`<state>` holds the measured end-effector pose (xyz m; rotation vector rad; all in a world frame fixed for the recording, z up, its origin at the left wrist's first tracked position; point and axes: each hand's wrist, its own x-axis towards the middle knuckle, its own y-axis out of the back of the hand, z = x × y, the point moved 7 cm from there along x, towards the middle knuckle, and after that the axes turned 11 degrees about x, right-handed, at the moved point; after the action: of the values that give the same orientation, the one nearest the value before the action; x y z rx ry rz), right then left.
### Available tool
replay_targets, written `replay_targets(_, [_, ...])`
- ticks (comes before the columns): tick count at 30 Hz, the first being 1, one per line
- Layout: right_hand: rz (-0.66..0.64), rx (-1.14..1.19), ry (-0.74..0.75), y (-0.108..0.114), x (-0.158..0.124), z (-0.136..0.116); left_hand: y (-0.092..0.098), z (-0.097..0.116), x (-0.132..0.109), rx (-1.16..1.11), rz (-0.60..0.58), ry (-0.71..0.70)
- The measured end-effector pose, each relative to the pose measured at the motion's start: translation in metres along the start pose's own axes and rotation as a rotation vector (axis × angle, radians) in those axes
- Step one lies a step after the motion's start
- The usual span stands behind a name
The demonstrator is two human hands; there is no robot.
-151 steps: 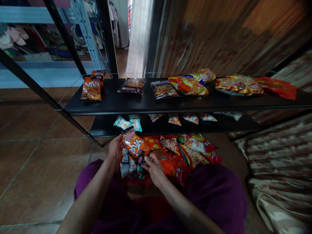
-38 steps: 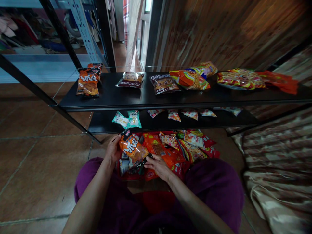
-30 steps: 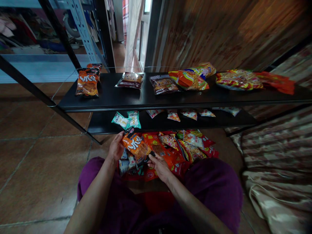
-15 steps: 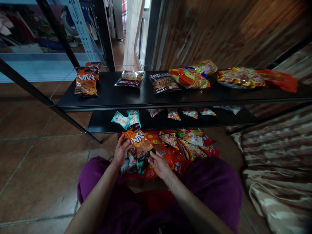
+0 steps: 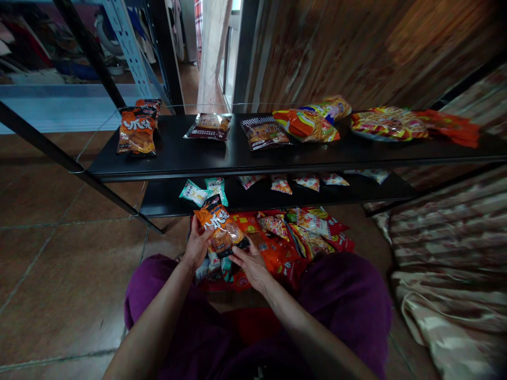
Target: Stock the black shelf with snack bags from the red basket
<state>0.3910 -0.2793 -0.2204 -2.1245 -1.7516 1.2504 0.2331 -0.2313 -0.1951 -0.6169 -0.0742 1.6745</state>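
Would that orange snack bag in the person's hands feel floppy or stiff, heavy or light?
Probably light: the orange snack bag is held up by the left hand and right hand gripping only its edges. Its creased film suggests it bends easily. The glossy wrapper may be slippery.

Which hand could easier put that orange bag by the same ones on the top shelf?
Probably the left hand: it grips the orange bag on its left edge, nearer the matching bags at the left end of the top shelf.
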Motion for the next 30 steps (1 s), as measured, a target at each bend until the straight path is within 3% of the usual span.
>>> replay_targets(5, [0.057, 0.051, 0.003, -0.004, -0.002, 0.005, 0.005, -0.004, 0.002, -0.015, 0.080, 0.020])
replay_targets(15, [-0.046, 0.090, -0.134, -0.017, -0.009, 0.004, 0.010, -0.003, 0.010, 0.136, 0.122, -0.102])
replay_targets(20, [-0.010, 0.049, -0.149, -0.020, -0.007, 0.012, 0.014, -0.008, 0.013, 0.124, 0.180, -0.030])
replay_targets(30, [-0.045, 0.066, -0.140, -0.027, -0.005, 0.012, 0.010, -0.006, 0.007, 0.061, 0.160, 0.107])
